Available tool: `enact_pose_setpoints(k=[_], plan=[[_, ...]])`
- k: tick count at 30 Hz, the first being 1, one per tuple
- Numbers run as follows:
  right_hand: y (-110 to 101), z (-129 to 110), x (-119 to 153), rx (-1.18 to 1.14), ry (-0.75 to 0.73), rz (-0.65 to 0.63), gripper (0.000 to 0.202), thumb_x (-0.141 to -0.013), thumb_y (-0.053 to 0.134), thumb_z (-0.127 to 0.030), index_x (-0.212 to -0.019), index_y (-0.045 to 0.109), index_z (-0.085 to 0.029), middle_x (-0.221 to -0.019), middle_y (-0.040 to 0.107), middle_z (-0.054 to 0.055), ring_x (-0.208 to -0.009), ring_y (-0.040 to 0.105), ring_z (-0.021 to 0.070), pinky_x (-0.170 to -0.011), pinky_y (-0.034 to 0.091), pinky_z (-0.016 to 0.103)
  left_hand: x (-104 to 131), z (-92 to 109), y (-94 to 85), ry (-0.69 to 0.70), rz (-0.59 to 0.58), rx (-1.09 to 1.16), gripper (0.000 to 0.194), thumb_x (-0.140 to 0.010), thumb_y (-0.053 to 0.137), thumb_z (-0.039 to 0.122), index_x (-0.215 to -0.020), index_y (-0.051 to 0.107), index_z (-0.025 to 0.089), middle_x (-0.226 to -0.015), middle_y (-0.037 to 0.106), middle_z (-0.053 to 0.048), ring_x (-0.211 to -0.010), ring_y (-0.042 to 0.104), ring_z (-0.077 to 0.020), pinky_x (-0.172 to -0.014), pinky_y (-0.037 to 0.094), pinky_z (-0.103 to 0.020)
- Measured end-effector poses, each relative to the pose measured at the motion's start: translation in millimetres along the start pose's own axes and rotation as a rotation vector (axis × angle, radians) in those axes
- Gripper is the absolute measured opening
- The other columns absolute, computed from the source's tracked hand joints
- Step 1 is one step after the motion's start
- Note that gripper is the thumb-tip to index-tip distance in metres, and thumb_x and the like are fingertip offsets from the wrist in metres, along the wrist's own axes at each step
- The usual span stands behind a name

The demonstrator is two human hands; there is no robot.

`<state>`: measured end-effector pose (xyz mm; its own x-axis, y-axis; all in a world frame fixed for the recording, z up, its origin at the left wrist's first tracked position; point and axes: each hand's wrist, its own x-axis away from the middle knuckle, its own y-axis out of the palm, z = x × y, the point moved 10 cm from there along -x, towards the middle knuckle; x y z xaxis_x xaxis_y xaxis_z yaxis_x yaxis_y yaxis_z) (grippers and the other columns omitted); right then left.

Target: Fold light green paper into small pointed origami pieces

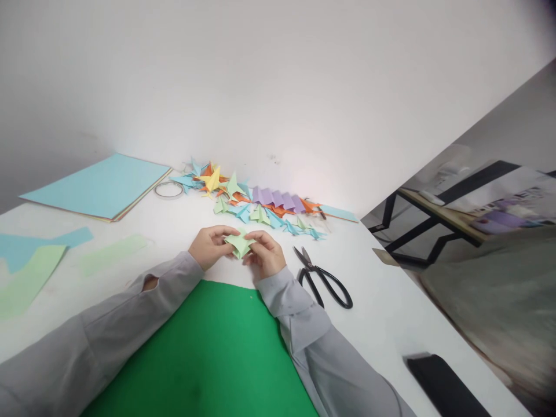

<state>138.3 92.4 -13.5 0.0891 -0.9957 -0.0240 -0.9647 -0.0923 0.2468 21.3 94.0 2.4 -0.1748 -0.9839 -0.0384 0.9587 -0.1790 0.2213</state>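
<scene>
Between my two hands is a small folded piece of light green paper (238,243), creased into a diamond-like shape. My left hand (211,247) pinches its left side between thumb and fingers. On the other side, my right hand (266,252) pinches the right corner. Just beyond them lies a row of folded paper cranes (211,180) in yellow, orange, blue and green. A purple pleated paper strip (278,198) rests among them. To the right of my right hand, black-handled scissors (319,275) lie with their blades slightly apart.
A stack of coloured paper (99,182) sits at the back left, beside a roll of clear tape (169,190). Blue and green paper scraps (35,272) lie at left. Green sheet (204,353) spreads under my forearms. A black flat object (445,382) is near the right edge.
</scene>
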Motion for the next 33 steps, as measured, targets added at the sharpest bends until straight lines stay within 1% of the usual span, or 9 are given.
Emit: enact_pose_setpoints(k=[4, 8, 10, 13, 15, 20, 27, 30, 33], plan=[[7.1, -8.4, 4.3, 0.082, -0.07, -0.017, 0.022, -0.053, 0.058, -0.019, -0.075, 0.055, -0.019, -0.059, 0.058, -0.004, -0.043, 0.052, 0.0096, -0.035, 0.036, 0.019, 1.5, 6.6, -3.1, 0.044, 0.056, -0.094, 0.02, -0.049, 0.062, 0.009, -0.069, 0.066, 0.012, -0.058, 0.064, -0.001, -0.051, 0.058, -0.0112, -0.049, 0.047, -0.022], [12.8, -17.2, 8.7, 0.16, -0.173, -0.024, 0.021, -0.055, 0.059, -0.019, -0.074, 0.052, -0.02, -0.059, 0.051, -0.007, -0.036, 0.038, 0.0043, -0.032, 0.028, 0.019, 2.6, 15.0, -5.2, 0.108, 0.079, -0.17, 0.013, -0.049, 0.063, 0.008, -0.059, 0.067, 0.014, -0.061, 0.066, -0.002, -0.059, 0.06, -0.0123, -0.055, 0.048, -0.022], [14.8, -17.9, 10.0, 0.208, -0.193, -0.025, 0.018, -0.058, 0.059, -0.021, -0.073, 0.051, -0.021, -0.057, 0.05, -0.008, -0.034, 0.034, 0.0035, -0.031, 0.026, 0.019, 2.9, 16.3, -5.9, 0.117, 0.084, -0.184, 0.011, -0.049, 0.063, 0.008, -0.057, 0.068, 0.014, -0.061, 0.066, -0.002, -0.06, 0.06, -0.0129, -0.055, 0.048, -0.022], [11.2, -13.5, 8.9, 0.213, -0.181, 0.014, 0.017, -0.059, 0.06, -0.025, -0.072, 0.049, -0.021, -0.051, 0.05, -0.008, -0.031, 0.035, 0.0044, -0.029, 0.026, 0.019, 2.8, 11.6, -10.1, 0.068, 0.125, -0.166, 0.011, -0.049, 0.065, 0.009, -0.058, 0.068, 0.014, -0.058, 0.065, -0.002, -0.054, 0.06, -0.0137, -0.049, 0.048, -0.022], [5.5, -9.2, 6.6, 0.184, -0.169, 0.057, 0.019, -0.058, 0.062, -0.027, -0.07, 0.049, -0.021, -0.048, 0.051, -0.008, -0.03, 0.037, 0.0052, -0.029, 0.027, 0.019, 2.8, 7.4, -12.5, 0.03, 0.153, -0.134, 0.012, -0.047, 0.069, 0.01, -0.058, 0.066, 0.013, -0.055, 0.064, -0.002, -0.049, 0.058, -0.0133, -0.045, 0.047, -0.023], [-7.5, -4.2, 2.0, 0.129, -0.159, 0.142, 0.022, -0.052, 0.069, -0.026, -0.062, 0.051, -0.019, -0.045, 0.054, -0.006, -0.032, 0.04, 0.0062, -0.031, 0.03, 0.02, 2.5, 2.4, -11.4, -0.012, 0.153, -0.045, 0.02, -0.04, 0.076, 0.013, -0.053, 0.061, 0.011, -0.049, 0.062, -0.001, -0.042, 0.055, -0.0118, -0.038, 0.047, -0.023], [-6.0, -10.0, 3.0, 0.228, -0.164, 0.134, 0.017, -0.049, 0.07, -0.023, -0.062, 0.06, -0.018, -0.039, 0.048, -0.007, -0.032, 0.038, 0.006, -0.033, 0.027, 0.02, 2.8, 4.1, -12.3, -0.013, 0.166, -0.075, 0.015, -0.044, 0.073, 0.007, -0.055, 0.064, 0.011, -0.051, 0.063, -0.001, -0.042, 0.057, -0.0127, -0.038, 0.048, -0.023], [-9.5, -5.6, 2.9, 0.204, -0.135, 0.174, 0.016, -0.05, 0.07, -0.026, -0.061, 0.061, -0.018, -0.04, 0.052, -0.005, -0.032, 0.039, 0.0065, -0.033, 0.033, 0.021, 3.0, 1.6, -14.3, -0.029, 0.179, -0.094, 0.017, -0.044, 0.075, 0.011, -0.058, 0.066, 0.011, -0.05, 0.063, -0.001, -0.038, 0.055, -0.013, -0.036, 0.047, -0.024], [-12.1, 0.9, 2.4, 0.152, -0.082, 0.198, 0.019, -0.048, 0.072, -0.027, -0.06, 0.061, -0.017, -0.045, 0.057, -0.003, -0.032, 0.043, 0.0076, -0.033, 0.039, 0.023, 2.5, -1.3, -13.8, -0.044, 0.161, -0.112, 0.017, -0.045, 0.076, 0.015, -0.06, 0.068, 0.01, -0.047, 0.061, -0.001, -0.033, 0.052, -0.0124, -0.033, 0.045, -0.025]])
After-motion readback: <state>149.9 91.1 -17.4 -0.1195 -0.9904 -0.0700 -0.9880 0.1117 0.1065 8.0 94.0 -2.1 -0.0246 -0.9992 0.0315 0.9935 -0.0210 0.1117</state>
